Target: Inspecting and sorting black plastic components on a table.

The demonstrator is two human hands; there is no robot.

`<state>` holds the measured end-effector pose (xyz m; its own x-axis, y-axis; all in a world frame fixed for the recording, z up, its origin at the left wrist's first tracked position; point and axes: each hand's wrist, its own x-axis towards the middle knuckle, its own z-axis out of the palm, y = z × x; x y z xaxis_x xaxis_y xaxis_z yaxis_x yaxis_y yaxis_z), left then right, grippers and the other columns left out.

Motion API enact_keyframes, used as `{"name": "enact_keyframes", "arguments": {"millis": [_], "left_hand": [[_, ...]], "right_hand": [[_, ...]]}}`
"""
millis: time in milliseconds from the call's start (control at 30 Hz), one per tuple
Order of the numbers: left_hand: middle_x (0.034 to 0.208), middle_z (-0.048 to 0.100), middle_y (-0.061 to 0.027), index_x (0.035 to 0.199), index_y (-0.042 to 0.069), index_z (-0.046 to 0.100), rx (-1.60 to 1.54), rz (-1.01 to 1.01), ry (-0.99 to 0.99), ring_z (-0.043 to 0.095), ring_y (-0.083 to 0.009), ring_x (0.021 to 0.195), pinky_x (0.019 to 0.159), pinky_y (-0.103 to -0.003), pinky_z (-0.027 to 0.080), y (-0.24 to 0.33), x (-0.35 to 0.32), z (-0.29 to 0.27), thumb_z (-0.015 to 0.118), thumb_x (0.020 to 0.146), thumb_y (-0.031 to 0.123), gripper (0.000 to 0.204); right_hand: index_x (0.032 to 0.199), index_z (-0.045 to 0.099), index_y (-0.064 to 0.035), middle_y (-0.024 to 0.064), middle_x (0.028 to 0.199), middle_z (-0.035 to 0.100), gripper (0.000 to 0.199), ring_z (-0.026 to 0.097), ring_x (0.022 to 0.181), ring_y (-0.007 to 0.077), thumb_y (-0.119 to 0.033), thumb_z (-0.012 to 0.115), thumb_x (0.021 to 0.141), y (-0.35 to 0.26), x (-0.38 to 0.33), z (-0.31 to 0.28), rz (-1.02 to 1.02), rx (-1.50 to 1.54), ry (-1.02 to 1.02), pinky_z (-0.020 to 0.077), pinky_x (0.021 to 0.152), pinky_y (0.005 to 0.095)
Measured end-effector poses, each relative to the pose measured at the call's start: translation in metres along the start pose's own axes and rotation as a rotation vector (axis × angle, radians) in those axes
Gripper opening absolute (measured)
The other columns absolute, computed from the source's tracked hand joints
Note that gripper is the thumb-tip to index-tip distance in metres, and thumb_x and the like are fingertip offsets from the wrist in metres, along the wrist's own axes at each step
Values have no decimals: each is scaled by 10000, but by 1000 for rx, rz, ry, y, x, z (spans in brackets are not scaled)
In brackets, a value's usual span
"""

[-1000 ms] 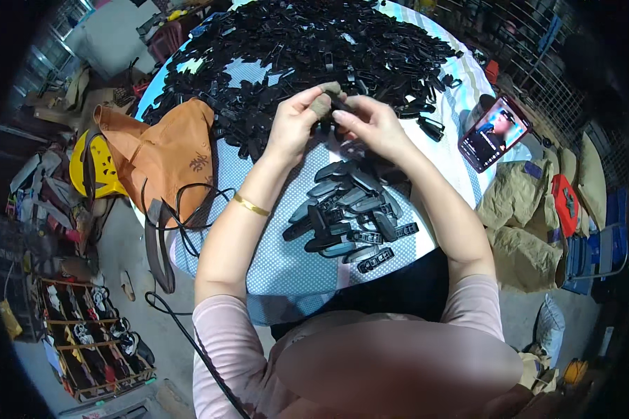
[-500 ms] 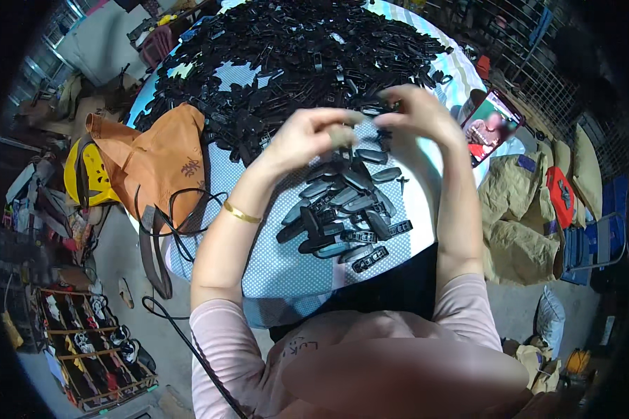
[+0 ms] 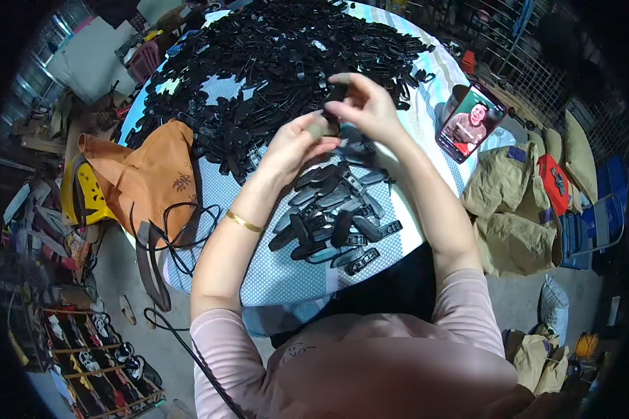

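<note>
Stretches both bare arms in from the near edge of a rounded, cloth-covered tabletop (image 3: 279, 283). Brings the left hand (image 3: 290, 146) and the right hand (image 3: 369, 112) close together above the middle, between a small cluster of clip-like pieces (image 3: 335, 199) on the near side and a broad heap of black plastic pieces (image 3: 286, 42) toward the far edge. Curls the left fingers inward, narrowly spaced, near a dark area; cannot tell whether gripping anything. Keeps the right thumb and index finger a little apart, with black showing between; cannot tell, against the dark heap, whether pinching a piece. Wears a gold-coloured bangle (image 3: 244, 223) on the left forearm, near the wrist.

In the cluster: long, round-ended shapes in black and grey, overlapping at many angles, some with frame-like openings. In the heap: many dark pieces packed tightly, with a patch of pale cloth showing through.

At the left edge: an orange-brown cloth bag (image 3: 154, 167), slumped, beside a yellow plastic seat (image 3: 101, 206). At the right edge: a smartphone (image 3: 470, 124), tilted, with a person on its lit screen. Beyond that edge: brown sacks (image 3: 521, 244).
</note>
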<state>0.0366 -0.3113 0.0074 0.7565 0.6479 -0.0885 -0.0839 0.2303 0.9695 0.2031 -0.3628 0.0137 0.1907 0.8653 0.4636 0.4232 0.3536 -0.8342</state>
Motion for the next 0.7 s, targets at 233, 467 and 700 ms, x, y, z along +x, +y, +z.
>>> {"name": "enact_keyframes", "arguments": {"millis": [233,467,700], "left_hand": [[990,595,-105,1113,-29,516,-421,104,147,609,-165,830,761,-257,531,0,7,-22,478,904,70,234],[993,601,-78,1160,-34,506,-218,331,185,588,-121,820,740,-233,499,3,5,-17,623,766,-49,412],[952,631,-72,1096,-32,577,-59,378,211,593,-110,827,754,-233,492,8,2,-15,635,749,-49,352]], "right_hand": [[919,608,26,159,974,621,212,620,906,254,-57,658,730,-6,-9,28,-506,-210,76,485,797,315],[1053,581,0,94,1069,599,273,592,959,175,19,597,781,-6,-12,37,-156,100,143,482,818,271],[1122,539,26,93,1067,598,382,586,969,153,-1,658,760,-5,-14,36,-98,184,156,474,855,268]]}}
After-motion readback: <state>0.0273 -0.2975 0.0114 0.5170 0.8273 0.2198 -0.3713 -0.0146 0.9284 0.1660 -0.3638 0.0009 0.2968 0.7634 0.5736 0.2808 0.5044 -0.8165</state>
